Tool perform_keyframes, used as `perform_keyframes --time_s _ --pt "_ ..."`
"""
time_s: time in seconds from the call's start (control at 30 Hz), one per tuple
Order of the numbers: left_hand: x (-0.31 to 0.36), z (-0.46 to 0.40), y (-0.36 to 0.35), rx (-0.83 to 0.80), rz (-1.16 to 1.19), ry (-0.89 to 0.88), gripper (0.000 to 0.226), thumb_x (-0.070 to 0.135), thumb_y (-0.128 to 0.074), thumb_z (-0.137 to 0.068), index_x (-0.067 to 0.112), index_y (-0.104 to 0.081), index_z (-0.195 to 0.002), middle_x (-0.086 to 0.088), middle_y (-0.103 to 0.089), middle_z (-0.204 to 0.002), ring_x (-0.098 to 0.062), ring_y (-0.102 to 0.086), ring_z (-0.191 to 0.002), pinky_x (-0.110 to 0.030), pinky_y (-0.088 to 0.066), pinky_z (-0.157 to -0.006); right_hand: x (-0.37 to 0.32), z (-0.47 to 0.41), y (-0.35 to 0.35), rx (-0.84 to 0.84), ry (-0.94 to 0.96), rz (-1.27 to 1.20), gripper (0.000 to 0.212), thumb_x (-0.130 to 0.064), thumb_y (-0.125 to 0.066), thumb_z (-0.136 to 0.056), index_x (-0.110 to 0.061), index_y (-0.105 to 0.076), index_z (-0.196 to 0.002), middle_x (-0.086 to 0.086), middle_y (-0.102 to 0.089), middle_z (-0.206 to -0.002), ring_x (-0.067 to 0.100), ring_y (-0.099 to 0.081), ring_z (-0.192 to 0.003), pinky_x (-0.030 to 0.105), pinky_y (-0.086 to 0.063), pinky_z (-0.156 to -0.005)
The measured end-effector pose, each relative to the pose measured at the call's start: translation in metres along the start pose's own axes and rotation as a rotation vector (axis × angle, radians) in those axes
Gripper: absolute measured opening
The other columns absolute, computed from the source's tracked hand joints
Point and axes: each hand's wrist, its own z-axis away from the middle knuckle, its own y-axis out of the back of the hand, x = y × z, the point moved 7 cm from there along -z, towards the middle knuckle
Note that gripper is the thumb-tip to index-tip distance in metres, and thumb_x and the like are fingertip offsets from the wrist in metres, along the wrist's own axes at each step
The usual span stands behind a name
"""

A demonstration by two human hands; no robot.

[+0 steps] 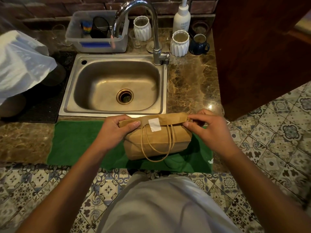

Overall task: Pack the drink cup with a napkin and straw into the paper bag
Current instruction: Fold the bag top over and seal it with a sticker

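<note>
A brown paper bag [156,142] stands on a green mat [79,142] at the counter's front edge. Its top is folded over, and a white sticker [154,124] lies across the fold. Two paper handles hang down its front. My left hand [116,128] pinches the left end of the folded top. At the right end of the fold, my right hand [207,128] grips in the same way. The drink cup, the napkin and the straw are not visible; whatever is inside the bag is hidden.
A steel sink [117,84] with a tall tap [151,31] lies just behind the bag. Behind it are a plastic tub [97,32], two white ribbed cups [180,42], a blue mug [199,44] and a pump bottle [181,15]. A white plastic bag [21,63] sits left. A wooden panel [260,47] stands right.
</note>
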Motion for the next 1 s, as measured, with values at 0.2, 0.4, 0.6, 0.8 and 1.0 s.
perform_keyframes --time_s 0.2,0.4,0.6,0.8,1.0 --pt "0.003 0.003 -0.001 -0.026 -0.008 -0.018 0.013 0.031 -0.075 -0.079 0.018 -0.076 -0.082 0.003 -0.073 -0.071 -0.010 -0.067 -0.067 -0.022 -0.054 -0.060 0.003 0.006 -0.004 -0.041 -0.060 -0.235 0.025 -0.013 -0.076 -0.084 -0.030 -0.076 -0.102 -0.001 -0.073 -0.089 0.006 -0.065 -0.081 0.019 -0.052 -0.076" --pt "0.003 0.005 -0.001 -0.033 -0.016 -0.032 0.018 0.035 -0.074 -0.077 0.018 -0.077 -0.083 0.000 -0.074 -0.074 -0.014 -0.068 -0.069 -0.027 -0.055 -0.063 0.006 0.009 -0.007 -0.053 -0.124 -0.332 0.024 -0.006 -0.072 -0.088 -0.023 -0.075 -0.105 -0.017 -0.077 -0.083 -0.002 -0.068 -0.074 0.015 -0.053 -0.070" --pt "0.004 0.005 -0.001 -0.038 -0.029 -0.039 0.005 0.024 -0.075 -0.083 0.020 -0.077 -0.083 0.004 -0.075 -0.074 -0.009 -0.068 -0.069 -0.022 -0.055 -0.061 0.007 0.013 -0.010 -0.093 -0.223 -0.366 0.012 -0.021 -0.078 -0.079 -0.027 -0.076 -0.088 0.001 -0.063 -0.066 0.012 -0.053 -0.060 0.020 -0.048 -0.057" --pt "0.006 0.005 -0.005 -0.048 -0.052 -0.051 0.008 0.027 -0.075 -0.081 0.020 -0.076 -0.082 0.004 -0.074 -0.072 -0.007 -0.069 -0.068 -0.021 -0.055 -0.061 -0.006 0.003 0.003 -0.110 -0.108 -0.003 0.068 -0.055 -0.082 -0.065 -0.038 -0.060 -0.127 -0.002 -0.057 -0.098 0.014 -0.055 -0.087 0.029 -0.049 -0.077" --pt "0.010 0.001 -0.007 -0.060 -0.070 -0.063 0.013 0.026 -0.076 -0.081 0.013 -0.077 -0.084 0.002 -0.073 -0.073 -0.008 -0.068 -0.069 -0.023 -0.054 -0.061 -0.013 -0.020 -0.006 -0.169 0.105 0.404 0.034 -0.055 -0.076 -0.075 -0.030 -0.076 -0.098 -0.008 -0.058 -0.098 0.012 -0.047 -0.095 0.029 -0.035 -0.071"
